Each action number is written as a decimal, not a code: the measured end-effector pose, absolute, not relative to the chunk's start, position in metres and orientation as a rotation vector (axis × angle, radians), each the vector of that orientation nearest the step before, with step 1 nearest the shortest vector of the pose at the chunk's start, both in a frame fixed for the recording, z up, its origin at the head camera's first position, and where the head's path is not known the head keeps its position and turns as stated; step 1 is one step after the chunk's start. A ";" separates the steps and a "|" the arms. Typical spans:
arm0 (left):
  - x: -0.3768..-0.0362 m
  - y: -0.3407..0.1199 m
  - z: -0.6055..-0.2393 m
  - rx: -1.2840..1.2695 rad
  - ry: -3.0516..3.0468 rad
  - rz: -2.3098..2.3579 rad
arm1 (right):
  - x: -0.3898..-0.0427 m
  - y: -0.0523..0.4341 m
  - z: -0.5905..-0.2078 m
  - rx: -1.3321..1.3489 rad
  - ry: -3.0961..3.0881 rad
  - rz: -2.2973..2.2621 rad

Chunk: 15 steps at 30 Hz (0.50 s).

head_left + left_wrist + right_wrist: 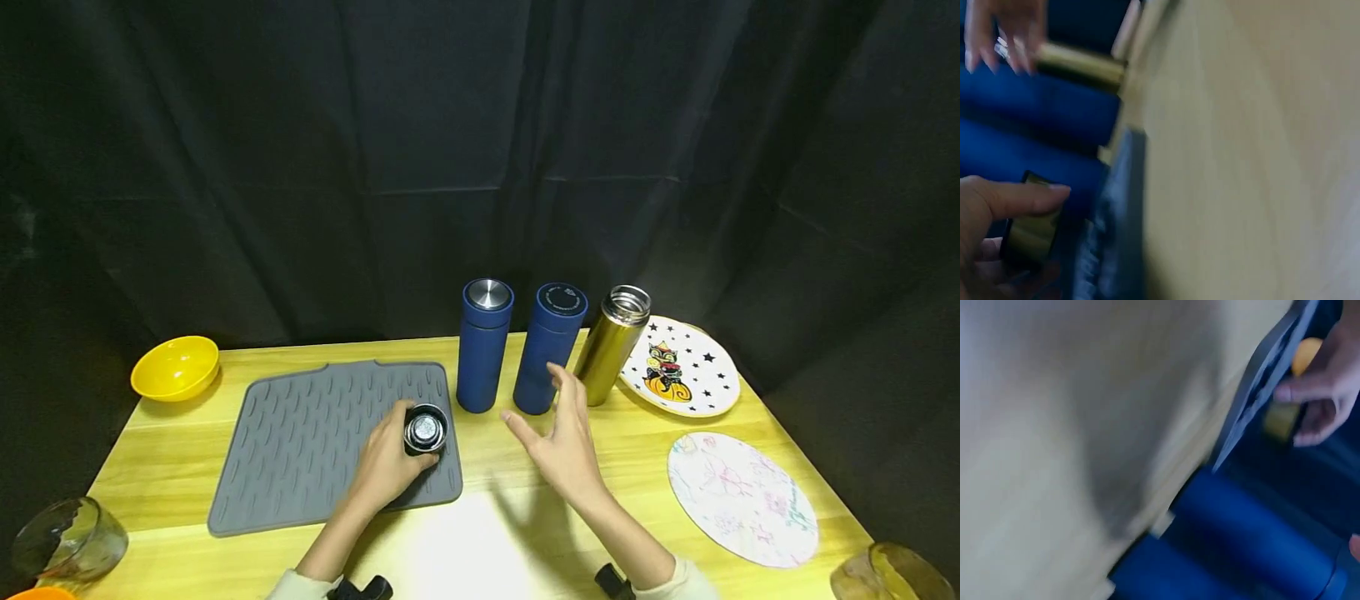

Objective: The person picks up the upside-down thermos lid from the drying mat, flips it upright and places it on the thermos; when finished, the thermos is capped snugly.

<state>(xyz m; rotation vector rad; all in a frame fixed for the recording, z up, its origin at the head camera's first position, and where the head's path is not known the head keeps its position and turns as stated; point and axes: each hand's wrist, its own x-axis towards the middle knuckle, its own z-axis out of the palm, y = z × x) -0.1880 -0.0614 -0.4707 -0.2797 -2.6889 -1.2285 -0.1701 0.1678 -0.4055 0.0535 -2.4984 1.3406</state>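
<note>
At the far left edge of the head view I see a glass jar [67, 542] low in the corner and a yellow bowl [175, 367] higher up, both off the work area. Moving right, a grey ribbed mat [315, 442] covers the left half of the wooden table [525, 533]. My left hand [386, 467] rests on the mat's lower right corner, its fingers wrapped round a small dark lid [425, 429] with a shiny centre. The lid sits on the mat, I judge because the ribbed rubber keeps it from sliding. The left wrist view is blurred but agrees: the thumb [1016, 197] lies across a dark, brass-lined piece.

Right of the mat stand two blue flasks, upright and near each other, in the middle of the frame: the first blue flask [483, 350] has a steel top, the second blue flask [549, 350] a dark one. My right hand [566, 442] hovers just in front of the second flask, fingers spread and relaxed, gripping nothing, with the fingertips close to its base.

Next comes a gold flask [611, 346], open-mouthed, so the lid in my left hand is probably its own. Behind it lies a starred plate [693, 371], and at lower right a pale plate [742, 500] and another glass jar [888, 575].
</note>
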 end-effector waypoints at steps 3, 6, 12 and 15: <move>-0.166 -0.059 -0.458 -0.300 -2.611 -1.298 | -0.156 0.158 -0.409 0.110 -2.590 1.600; -0.141 -0.054 -0.442 -0.369 -2.551 -1.295 | -0.143 0.151 -0.411 0.204 -2.631 1.933; -0.107 -0.048 -0.424 -0.511 -2.490 -1.145 | -0.120 0.140 -0.413 0.413 -2.509 2.503; -0.098 -0.047 -0.423 -0.564 -2.449 -1.078 | -0.113 0.136 -0.415 0.433 -2.411 2.631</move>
